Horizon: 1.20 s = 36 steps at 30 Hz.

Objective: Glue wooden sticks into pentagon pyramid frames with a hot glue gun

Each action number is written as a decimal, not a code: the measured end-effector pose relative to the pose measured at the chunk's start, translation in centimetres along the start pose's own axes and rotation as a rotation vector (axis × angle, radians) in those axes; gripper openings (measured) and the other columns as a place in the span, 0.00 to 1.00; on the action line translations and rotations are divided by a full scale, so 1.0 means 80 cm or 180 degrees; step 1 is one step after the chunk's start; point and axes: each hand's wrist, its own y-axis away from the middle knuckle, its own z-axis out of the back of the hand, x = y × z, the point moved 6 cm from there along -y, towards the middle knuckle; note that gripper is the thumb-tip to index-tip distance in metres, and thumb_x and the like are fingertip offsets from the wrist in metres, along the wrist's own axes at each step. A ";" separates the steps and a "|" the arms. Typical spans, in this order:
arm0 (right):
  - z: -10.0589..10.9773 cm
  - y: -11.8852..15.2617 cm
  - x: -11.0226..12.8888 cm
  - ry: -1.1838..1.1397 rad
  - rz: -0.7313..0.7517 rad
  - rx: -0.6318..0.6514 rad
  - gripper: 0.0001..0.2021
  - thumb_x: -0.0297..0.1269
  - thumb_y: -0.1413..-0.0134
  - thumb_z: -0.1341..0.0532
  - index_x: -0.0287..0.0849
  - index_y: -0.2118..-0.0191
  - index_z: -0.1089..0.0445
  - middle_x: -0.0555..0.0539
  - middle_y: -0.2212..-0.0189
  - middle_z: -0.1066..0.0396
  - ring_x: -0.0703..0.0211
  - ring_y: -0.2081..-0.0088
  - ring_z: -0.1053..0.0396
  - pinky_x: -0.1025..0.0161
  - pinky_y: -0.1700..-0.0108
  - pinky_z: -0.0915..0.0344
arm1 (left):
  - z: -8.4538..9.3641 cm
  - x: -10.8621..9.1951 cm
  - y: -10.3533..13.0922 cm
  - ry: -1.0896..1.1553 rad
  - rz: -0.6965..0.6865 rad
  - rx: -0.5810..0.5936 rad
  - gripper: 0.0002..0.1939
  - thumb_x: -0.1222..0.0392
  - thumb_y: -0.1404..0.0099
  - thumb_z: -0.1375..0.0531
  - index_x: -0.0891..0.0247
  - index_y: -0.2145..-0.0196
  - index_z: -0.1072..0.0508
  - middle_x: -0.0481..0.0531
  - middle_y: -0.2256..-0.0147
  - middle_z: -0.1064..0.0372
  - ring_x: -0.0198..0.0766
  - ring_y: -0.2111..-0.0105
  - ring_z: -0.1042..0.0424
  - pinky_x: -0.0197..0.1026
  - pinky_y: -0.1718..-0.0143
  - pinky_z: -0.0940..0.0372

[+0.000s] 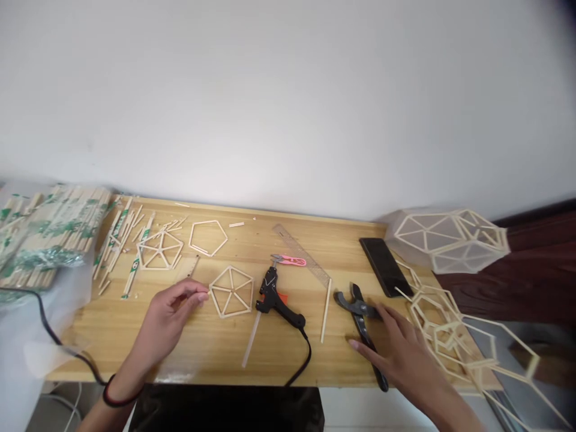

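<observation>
My left hand (173,315) is closed in a pinch at the left corner of a pentagon stick frame (231,291) with spokes, which lies on the table. My right hand (400,348) reaches over a dark hand cutter (359,307), thumb and fingers apart. Its index finger meets one handle, and the thumb lies across the other. Between my hands rests a black hot glue gun (270,292), with a clear glue stick (251,339) out of its back. A single wooden stick (326,311) lies left of the cutter.
Behind are another spoked pentagon (161,251), a plain pentagon (207,238), pink snips (290,260) and a clear ruler (301,252). Bagged chopsticks (67,222) fill the left end. At right are a phone (386,267), stick frames (450,336) and a covered faceted form (450,240).
</observation>
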 end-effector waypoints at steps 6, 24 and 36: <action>-0.009 -0.004 0.004 0.0285 -0.0160 -0.0015 0.39 0.62 0.43 0.45 0.36 0.36 0.33 0.28 0.44 0.29 0.26 0.40 0.31 0.32 0.36 0.37 | -0.026 -0.002 0.007 0.0779 0.0282 -0.0036 0.12 0.50 0.35 0.31 0.62 0.66 0.19 0.50 0.73 0.22 0.36 0.72 0.24 0.34 0.68 0.29; 0.102 0.022 0.202 -0.1079 0.1289 -0.0517 0.19 0.35 0.38 0.41 0.49 0.42 0.37 0.39 0.50 0.27 0.44 0.52 0.23 0.51 0.51 0.24 | -0.084 -0.052 0.033 0.1903 0.0562 0.0465 0.17 0.45 0.34 0.29 0.64 0.67 0.20 0.50 0.74 0.26 0.33 0.74 0.29 0.34 0.71 0.33; 0.096 0.041 0.296 -0.1647 0.2068 -0.0332 0.32 0.24 0.51 0.38 0.48 0.39 0.40 0.39 0.49 0.28 0.44 0.49 0.25 0.51 0.48 0.22 | -0.083 -0.074 0.060 0.1963 0.0242 0.0657 0.08 0.58 0.28 0.33 0.60 0.66 0.19 0.50 0.68 0.24 0.33 0.68 0.26 0.31 0.66 0.32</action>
